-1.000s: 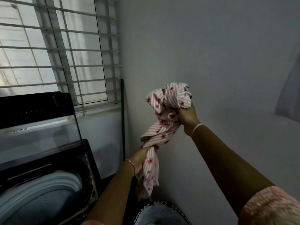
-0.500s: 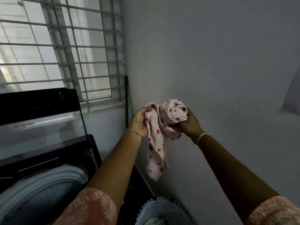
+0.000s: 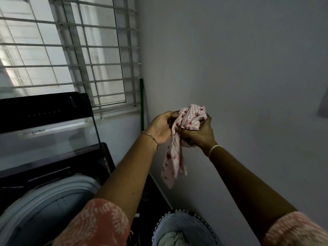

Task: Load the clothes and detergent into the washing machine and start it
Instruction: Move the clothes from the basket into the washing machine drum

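Both hands bunch a pink striped cloth (image 3: 192, 118) in the air against the grey wall (image 3: 239, 68), to the right of the open washing machine (image 3: 53, 192).

Left hand (image 3: 162, 127) curls its fingers onto the wad's left side. Right hand (image 3: 198, 134) grips it from below and the right, fingers wrapped. The two hands hide the middle of the cloth, and a loose tail hangs down between the wrists. The machine's glass lid (image 3: 48, 139) stands up against the barred window (image 3: 71, 50), with the drum mouth showing below. The left forearm crosses over the machine's right edge and covers part of the rim. A green pole (image 3: 142, 103) stands in the corner. A laundry basket (image 3: 179, 213) sits low between the arms with pale clothes (image 3: 170, 238) inside.
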Demonstrator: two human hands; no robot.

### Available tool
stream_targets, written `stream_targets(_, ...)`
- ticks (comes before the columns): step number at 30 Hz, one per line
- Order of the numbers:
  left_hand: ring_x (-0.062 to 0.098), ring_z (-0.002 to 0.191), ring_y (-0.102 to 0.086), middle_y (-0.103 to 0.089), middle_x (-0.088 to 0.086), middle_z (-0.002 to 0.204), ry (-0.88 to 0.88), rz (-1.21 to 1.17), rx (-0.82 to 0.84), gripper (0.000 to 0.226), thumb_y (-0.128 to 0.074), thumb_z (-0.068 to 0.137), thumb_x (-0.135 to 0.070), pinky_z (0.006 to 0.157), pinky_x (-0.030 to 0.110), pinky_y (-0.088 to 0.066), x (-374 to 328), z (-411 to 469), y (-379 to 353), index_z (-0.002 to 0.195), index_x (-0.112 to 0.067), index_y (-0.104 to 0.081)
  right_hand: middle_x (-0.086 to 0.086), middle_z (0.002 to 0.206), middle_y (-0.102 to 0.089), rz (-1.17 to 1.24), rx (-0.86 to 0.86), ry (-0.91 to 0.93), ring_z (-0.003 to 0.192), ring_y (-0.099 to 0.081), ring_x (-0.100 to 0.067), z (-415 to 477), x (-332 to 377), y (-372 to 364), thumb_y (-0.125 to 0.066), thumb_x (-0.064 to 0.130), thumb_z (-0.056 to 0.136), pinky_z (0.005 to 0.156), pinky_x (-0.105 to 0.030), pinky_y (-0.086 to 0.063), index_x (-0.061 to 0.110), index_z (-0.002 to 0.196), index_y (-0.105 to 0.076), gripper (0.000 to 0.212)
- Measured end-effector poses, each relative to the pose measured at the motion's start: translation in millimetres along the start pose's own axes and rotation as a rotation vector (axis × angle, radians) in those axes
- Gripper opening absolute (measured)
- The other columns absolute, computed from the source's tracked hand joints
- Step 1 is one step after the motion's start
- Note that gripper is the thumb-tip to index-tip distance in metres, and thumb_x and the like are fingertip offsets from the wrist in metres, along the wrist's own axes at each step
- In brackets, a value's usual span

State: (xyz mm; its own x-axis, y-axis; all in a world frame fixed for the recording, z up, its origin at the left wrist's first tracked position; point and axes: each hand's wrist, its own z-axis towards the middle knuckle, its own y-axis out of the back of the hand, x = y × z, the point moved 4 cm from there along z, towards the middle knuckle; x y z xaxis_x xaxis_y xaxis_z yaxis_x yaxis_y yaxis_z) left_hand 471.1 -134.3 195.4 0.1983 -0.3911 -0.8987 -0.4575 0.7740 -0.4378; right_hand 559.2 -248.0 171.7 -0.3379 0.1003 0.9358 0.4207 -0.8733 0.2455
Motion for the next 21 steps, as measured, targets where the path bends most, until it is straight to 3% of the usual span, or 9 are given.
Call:
stream_targets(4,0.014,0.079,-0.062,-0.067,0.003,0.09,-0.022,0.119,0.082,0.026,-0.045,0.093,-0.004,0.076,0.026,-0.052,-5,-5,2,0.106,-0.008,-0.067,0.004,0.116,-0.065,0.087,-0.132,-0.115,0.101,-0.064,-0.019,1,-9,0,-0.084,0.053,0.043,0.09,-0.041,-0.055,0.026,0.125,-0.046,0.094)
stream_targets(6,0.011,0.081,-0.065,-0.07,0.001,0.09,-0.047,0.192,0.059,0.025,-0.048,0.092,-0.005,0.076,0.024,-0.051,-4,-5,6,0.103,-0.013,-0.069,0.003,0.105,-0.07,0.198,-0.158,-0.165,0.092,-0.069,-0.019,9,-19,-1,-0.085,0.057,0.039,0.08,-0.045,-0.059,0.027,0.114,-0.057,0.085)
stream_targets(10,0.011,0.08,-0.06,-0.067,-0.005,0.078,-0.143,0.151,-0.256,0.023,-0.052,0.089,-0.005,0.071,0.023,-0.047,8,-9,26,0.091,-0.023,-0.065,-0.01,0.087,-0.072,0.35,-0.162,-0.188,0.071,-0.069,-0.023,5,-2,0,-0.083,0.028,0.064,0.061,-0.037,-0.06,0.013,0.095,-0.067,0.038)
stream_targets(12,0.016,0.086,-0.054,-0.06,-0.002,0.08,-0.018,0.209,-0.227,0.018,-0.052,0.082,-0.008,0.077,0.029,-0.04,28,-13,37,0.079,-0.024,-0.059,-0.014,0.083,-0.071,0.41,-0.147,-0.187,0.067,-0.068,-0.025,5,5,2,-0.079,0.019,0.071,0.06,-0.04,-0.059,0.01,0.093,-0.068,0.026)
stream_targets(14,0.019,0.077,-0.056,-0.063,0.002,0.072,0.231,0.227,-0.017,0.011,-0.057,0.068,-0.012,0.074,0.029,-0.044,56,-25,38,0.064,-0.018,-0.065,-0.013,0.082,-0.07,0.446,-0.139,-0.19,0.064,-0.068,-0.024,6,8,2,-0.079,0.019,0.073,0.055,-0.038,-0.06,0.006,0.099,-0.069,0.031)
stream_targets(16,0.021,0.076,-0.059,-0.068,0.005,0.07,0.367,0.271,0.108,0.007,-0.067,0.057,-0.016,0.08,0.032,-0.049,79,-34,42,0.063,-0.015,-0.071,-0.014,0.087,-0.072,0.466,-0.139,-0.2,0.067,-0.07,-0.024,9,5,3,-0.08,0.022,0.071,0.053,-0.033,-0.057,0.005,0.103,-0.068,0.038)
stream_targets(18,0.024,0.096,-0.062,-0.072,0.006,0.093,0.406,0.408,0.065,0.042,-0.08,0.052,-0.024,0.098,0.039,-0.045,96,-32,55,0.092,-0.015,-0.072,-0.015,0.095,-0.073,0.462,-0.145,-0.192,0.08,-0.072,-0.029,10,3,5,-0.083,0.03,0.061,0.061,-0.041,-0.061,0.008,0.105,-0.068,0.051)
stream_targets(19,0.026,0.102,-0.062,-0.071,0.007,0.106,0.397,0.428,0.002,0.054,-0.082,0.06,-0.028,0.1,0.043,-0.044,99,-30,62,0.11,-0.013,-0.067,-0.013,0.098,-0.073,0.444,-0.151,-0.188,0.085,-0.072,-0.03,11,2,7,-0.084,0.034,0.055,0.067,-0.047,-0.061,0.01,0.106,-0.068,0.059)
stream_targets(21,0.027,0.097,-0.065,-0.069,0.012,0.112,0.347,0.314,-0.129,0.048,-0.071,0.082,-0.023,0.088,0.041,-0.052,99,-25,72,0.125,-0.006,-0.059,-0.006,0.103,-0.072,0.4,-0.164,-0.159,0.091,-0.071,-0.024,11,-2,12,-0.086,0.036,0.049,0.078,-0.046,-0.06,0.015,0.112,-0.064,0.07)
